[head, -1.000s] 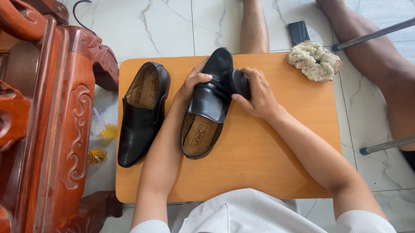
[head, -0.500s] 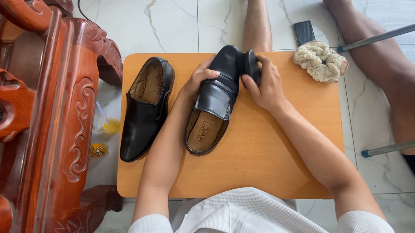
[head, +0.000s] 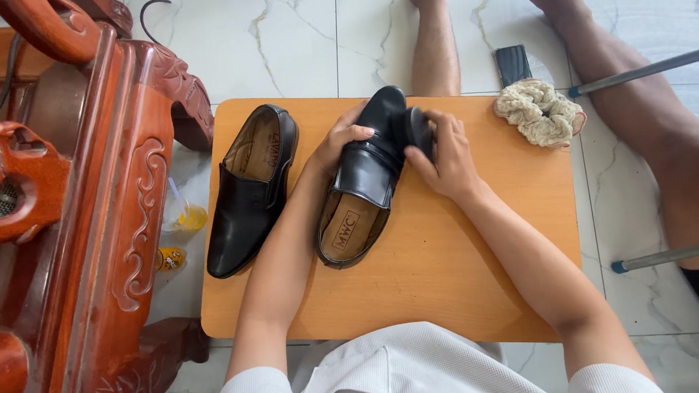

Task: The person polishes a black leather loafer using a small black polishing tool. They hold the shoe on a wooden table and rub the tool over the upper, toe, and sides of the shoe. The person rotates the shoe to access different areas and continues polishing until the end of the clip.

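A black leather shoe (head: pixel 365 179) lies on a small orange wooden table (head: pixel 447 272), toe pointing away from me. My left hand (head: pixel 336 146) grips its left side near the toe. My right hand (head: pixel 444 157) holds a dark round polishing brush (head: pixel 415 126) pressed against the shoe's right side. A second black shoe (head: pixel 251 188) rests on the table to the left, untouched.
A cream cloth (head: pixel 539 111) sits at the table's far right corner, with a dark flat object (head: pixel 513 65) on the floor behind it. Carved red wooden furniture (head: pixel 93 208) stands at left. Another person's bare legs (head: pixel 633 99) stretch over the marble floor, beside metal chair legs (head: pixel 647 69).
My right hand with the brush slid from the shoe's vamp up toward the toe, then a little back. My left hand kept its hold on the shoe.
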